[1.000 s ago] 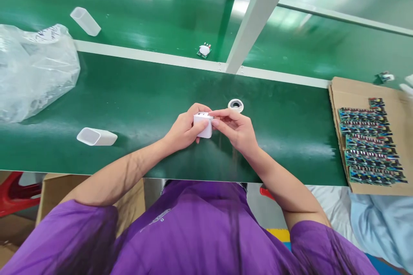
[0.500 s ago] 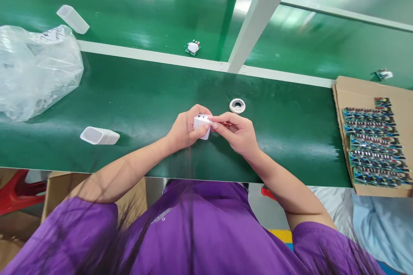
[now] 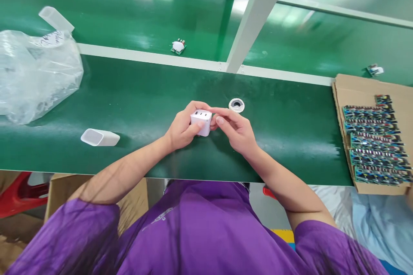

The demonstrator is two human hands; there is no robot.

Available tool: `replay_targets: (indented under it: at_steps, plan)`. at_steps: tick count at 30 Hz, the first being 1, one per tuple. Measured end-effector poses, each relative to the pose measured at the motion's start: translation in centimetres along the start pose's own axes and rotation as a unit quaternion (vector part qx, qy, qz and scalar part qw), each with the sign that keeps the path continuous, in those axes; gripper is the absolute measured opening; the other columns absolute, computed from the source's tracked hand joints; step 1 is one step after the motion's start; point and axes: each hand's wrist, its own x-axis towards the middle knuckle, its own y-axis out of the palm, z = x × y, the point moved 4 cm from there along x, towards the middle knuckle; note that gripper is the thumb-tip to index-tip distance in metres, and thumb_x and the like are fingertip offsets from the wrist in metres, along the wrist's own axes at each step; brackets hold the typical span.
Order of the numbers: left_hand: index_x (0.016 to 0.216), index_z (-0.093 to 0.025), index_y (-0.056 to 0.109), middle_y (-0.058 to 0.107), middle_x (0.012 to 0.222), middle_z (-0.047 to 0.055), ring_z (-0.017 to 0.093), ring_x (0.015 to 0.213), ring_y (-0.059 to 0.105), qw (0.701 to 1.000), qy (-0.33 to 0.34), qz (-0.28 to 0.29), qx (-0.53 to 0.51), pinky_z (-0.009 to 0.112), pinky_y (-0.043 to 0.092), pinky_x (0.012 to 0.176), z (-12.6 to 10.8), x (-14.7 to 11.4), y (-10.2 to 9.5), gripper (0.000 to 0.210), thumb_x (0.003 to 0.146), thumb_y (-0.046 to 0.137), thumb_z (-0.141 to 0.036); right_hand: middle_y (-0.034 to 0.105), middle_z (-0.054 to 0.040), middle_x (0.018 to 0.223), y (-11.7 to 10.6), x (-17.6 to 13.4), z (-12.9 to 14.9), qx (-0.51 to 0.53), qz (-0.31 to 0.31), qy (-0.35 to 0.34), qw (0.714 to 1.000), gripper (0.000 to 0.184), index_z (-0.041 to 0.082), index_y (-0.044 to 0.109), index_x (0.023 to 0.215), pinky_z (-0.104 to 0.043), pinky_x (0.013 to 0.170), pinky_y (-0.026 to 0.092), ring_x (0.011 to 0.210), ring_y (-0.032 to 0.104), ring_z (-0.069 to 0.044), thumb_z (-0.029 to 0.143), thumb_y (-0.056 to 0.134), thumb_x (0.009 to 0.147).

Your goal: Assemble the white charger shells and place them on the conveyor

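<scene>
**While your left hand (image 3: 181, 128) steadies the boxy white plastic case (image 3: 207, 124), your right hand (image 3: 238, 131) works beside its corner**

You hold the case over the middle of the glossy green bench (image 3: 145, 99), its end with dark slots (image 3: 201, 114) turned upward. Your left thumb and fingers close around it. Your right thumb and index finger stand slightly apart, nothing visible between them; whether the curled fingers behind hold anything, I cannot tell. The index tip is at the upper corner, touching or just beside it.

To do this well, brace the case firmly from the left, rest the right fingertip lightly, and leave the slots uncovered.

Counted around you: one case, three slots visible; one white ring with a dark centre (image 3: 236, 105); two hollow white plastic sleeves (image 3: 100, 137); one clear plastic bag (image 3: 38, 77); two loose green circuit boards with white patches (image 3: 178, 46); one brown cardboard sheet (image 3: 342, 88), bearing five long rows of circuit boards (image 3: 376, 141) and one short, too tightly packed to count singly.
</scene>
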Motion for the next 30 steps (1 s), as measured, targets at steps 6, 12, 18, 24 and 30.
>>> replay_targets:
  at_steps: [6, 12, 18, 24, 30]
  plan:
    - [0.12, -0.02, 0.052, 0.068, 0.11, 0.006, 0.017, 0.094, 0.065, 0.988, 0.06, -0.047, 0.137, 0.029, 0.051, 0.084, -0.9, 0.2, -0.2, 0.041, 0.083, 0.06, -0.034, 0.06, -0.0031, 0.106, -0.6, 0.1, -0.1, -0.066, -0.041, -0.06, 0.995, 0.022, 0.025, 0.056, 0.107, -0.028, 0.078, 0.057, 0.099, 0.061, -0.015, 0.028, 0.062, 0.086]
    - [0.113, -0.021, 0.052, 0.07, 0.111, 0.006, 0.017, 0.101, 0.067, 0.984, 0.074, -0.088, 0.137, 0.029, 0.052, 0.09, -1.1, 0.4, -0.3, 0.036, 0.082, 0.066, -0.032, 0.055, -0.0051, 0.122, -0.3, 0.1, -0.4, -0.129, -0.021, -0.107, 0.986, 0.036, 0.028, 0.052, 0.118, -0.033, 0.086, 0.058, 0.112, 0.057, -0.018, 0.019, 0.062, 0.085]
    - [0.098, -0.02, 0.046, 0.067, 0.108, 0.005, 0.013, 0.088, 0.067, 0.994, 0.024, -0.099, 0.022, 0.021, 0.053, 0.067, -0.3, 0.6, -0.3, 0.039, 0.076, 0.072, -0.037, 0.054, -0.0099, 0.127, 0.3, 0.1, -0.4, -0.285, -0.037, -0.179, 0.941, 0.045, 0.026, 0.047, 0.127, -0.04, 0.086, 0.059, 0.118, 0.054, -0.023, 0.024, 0.063, 0.085]
    - [0.093, -0.019, 0.045, 0.061, 0.082, -0.001, 0.011, 0.068, 0.065, 0.98, -0.09, -0.102, -0.146, 0.019, 0.05, 0.055, 1.5, 1.2, 0.0, 0.049, 0.069, 0.077, -0.047, 0.057, -0.0081, 0.117, 0.4, 0.5, 0.3, -0.33, -0.051, -0.217, 0.917, 0.042, 0.026, 0.047, 0.121, -0.033, 0.072, 0.06, 0.106, 0.058, -0.021, 0.026, 0.067, 0.084]
    - [0.096, -0.018, 0.046, 0.066, 0.076, 0.001, 0.014, 0.066, 0.068, 0.916, -0.226, -0.111, -0.313, 0.028, 0.056, 0.064, 3.0, 2.8, 0.0, 0.035, 0.091, 0.046, -0.053, 0.06, -0.0059, 0.112, -1.6, 8.0, 3.3, -0.352, -0.071, -0.189, 0.914, 0.035, 0.025, 0.05, 0.115, -0.03, 0.068, 0.058, 0.099, 0.061, -0.02, 0.035, 0.064, 0.084]
